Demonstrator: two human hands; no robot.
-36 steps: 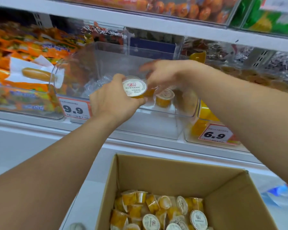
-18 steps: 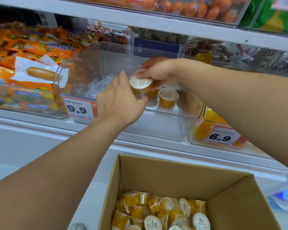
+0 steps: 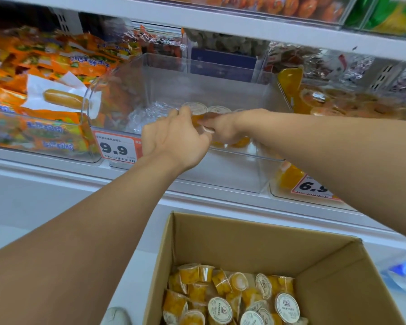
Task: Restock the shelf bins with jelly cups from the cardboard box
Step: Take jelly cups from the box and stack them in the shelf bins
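Observation:
A clear plastic shelf bin (image 3: 223, 177) holds a few orange jelly cups with white lids (image 3: 219, 110) along its right side. My right hand (image 3: 223, 131) reaches down into the bin from the right, its fingers curled around a jelly cup (image 3: 195, 109). My left hand (image 3: 174, 141) is at the bin's front wall with relaxed fingers, its thumb and fingertips touching that same cup. Below, the open cardboard box (image 3: 244, 233) contains several more loose jelly cups (image 3: 220, 309).
Orange snack packets (image 3: 45, 66) fill the bin to the left. Another bin of jelly cups (image 3: 326, 104) stands to the right. Price tags read 9.9 (image 3: 116, 148) and 6.9 (image 3: 312, 187). A white shelf board (image 3: 220, 22) runs close overhead.
The cup passed from my left hand to my right hand. My right hand has lowered it into the bin beside the other cups, and my left hand followed up to it.

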